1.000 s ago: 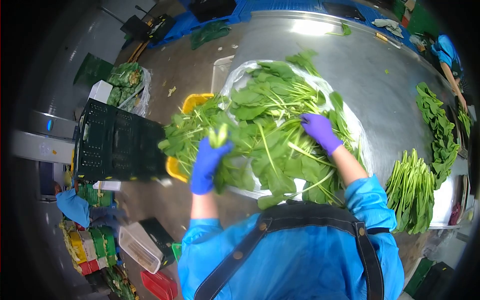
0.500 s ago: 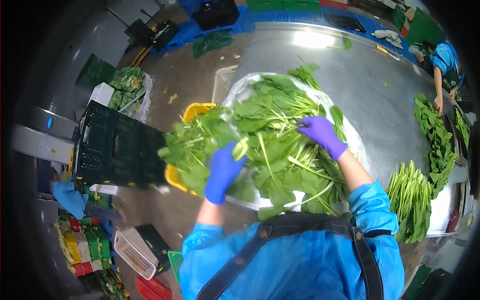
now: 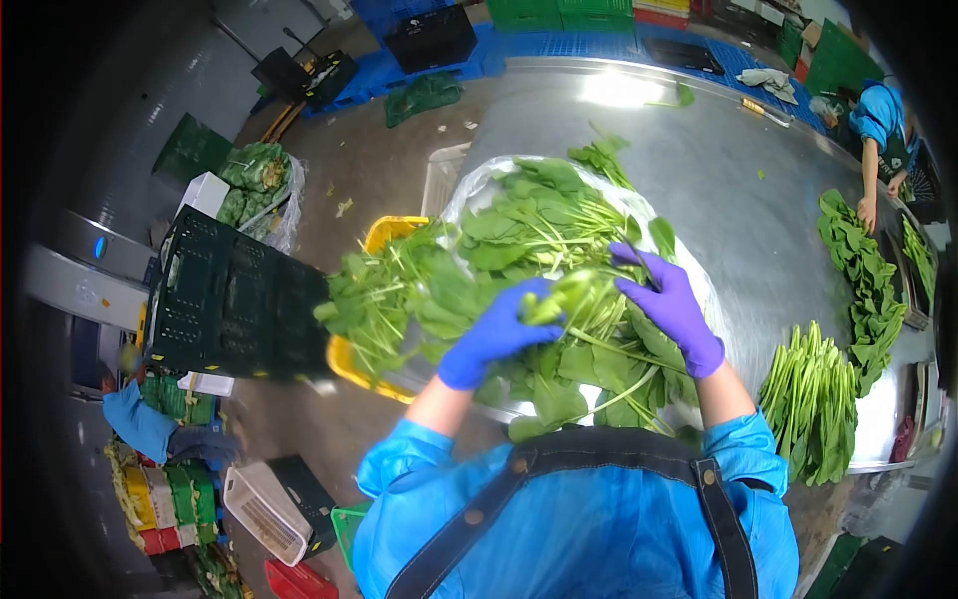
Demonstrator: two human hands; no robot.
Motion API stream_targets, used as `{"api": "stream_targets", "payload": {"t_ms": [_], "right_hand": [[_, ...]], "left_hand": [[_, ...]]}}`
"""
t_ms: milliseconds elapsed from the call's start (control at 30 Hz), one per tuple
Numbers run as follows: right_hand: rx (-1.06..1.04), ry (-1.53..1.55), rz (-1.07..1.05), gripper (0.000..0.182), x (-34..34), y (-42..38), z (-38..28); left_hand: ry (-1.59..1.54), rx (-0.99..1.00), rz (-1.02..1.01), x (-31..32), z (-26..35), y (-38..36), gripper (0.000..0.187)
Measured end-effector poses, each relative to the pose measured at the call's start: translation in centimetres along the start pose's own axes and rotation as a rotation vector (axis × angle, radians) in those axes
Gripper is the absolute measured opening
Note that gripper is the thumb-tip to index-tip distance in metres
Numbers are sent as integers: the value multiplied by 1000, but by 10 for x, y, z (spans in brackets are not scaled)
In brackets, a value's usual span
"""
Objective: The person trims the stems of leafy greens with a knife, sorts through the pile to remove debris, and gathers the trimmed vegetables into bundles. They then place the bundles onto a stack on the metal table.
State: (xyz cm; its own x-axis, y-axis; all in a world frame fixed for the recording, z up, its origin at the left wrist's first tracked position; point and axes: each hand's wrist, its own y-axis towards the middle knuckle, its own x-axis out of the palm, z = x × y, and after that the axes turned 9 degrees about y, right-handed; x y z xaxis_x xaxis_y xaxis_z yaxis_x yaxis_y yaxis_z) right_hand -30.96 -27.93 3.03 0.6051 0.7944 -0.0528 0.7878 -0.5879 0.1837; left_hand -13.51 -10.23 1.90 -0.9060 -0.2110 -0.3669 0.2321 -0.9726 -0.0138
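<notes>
My left hand point(image 3: 499, 334), in a blue glove, is closed around the pale stems of a leafy green bunch point(image 3: 574, 299), whose shape is blurred. To its right, my right hand point(image 3: 674, 304), in a purple glove, has thumb and fingers spread beside those stems; a thin dark shape shows between them, too unclear to name. Beneath both hands, loose leafy greens point(image 3: 544, 215) lie on a clear plastic sheet point(image 3: 704, 285) on the metal table point(image 3: 748, 190). More greens point(image 3: 374, 299) spill over a yellow basket point(image 3: 394, 230) at the left.
Bundled greens point(image 3: 813, 404) and a long leafy row point(image 3: 863, 290) lie on the table's right side. A co-worker point(image 3: 883, 125) reaches in at the far right. A dark green crate point(image 3: 235, 299) stands at left; another person point(image 3: 145, 419) is below it. A yellow-handled tool point(image 3: 763, 110) lies at the back.
My left hand has moved right with its stems, toward the middle of the pile. My right hand has moved slightly right and down, and its fingers are more spread.
</notes>
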Motion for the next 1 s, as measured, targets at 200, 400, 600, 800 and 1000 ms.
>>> {"api": "stream_targets", "payload": {"t_ms": [200, 400, 600, 800, 1000], "right_hand": [[-176, -215, -77, 47, 26, -9, 9], [-412, -293, 52, 52, 50, 4, 17], [-396, -300, 35, 56, 55, 5, 17], [-137, -231, -23, 60, 37, 12, 79], [378, 361, -228, 33, 52, 0, -4]], "left_hand": [[-354, -164, 45, -13, 36, -19, 69], [-545, -206, 64, 0, 24, -27, 55], [-641, -240, 148, 7, 27, -29, 34], [-692, -176, 149, -1, 5, -30, 43], [-345, -290, 129, -2, 19, -26, 34]]}}
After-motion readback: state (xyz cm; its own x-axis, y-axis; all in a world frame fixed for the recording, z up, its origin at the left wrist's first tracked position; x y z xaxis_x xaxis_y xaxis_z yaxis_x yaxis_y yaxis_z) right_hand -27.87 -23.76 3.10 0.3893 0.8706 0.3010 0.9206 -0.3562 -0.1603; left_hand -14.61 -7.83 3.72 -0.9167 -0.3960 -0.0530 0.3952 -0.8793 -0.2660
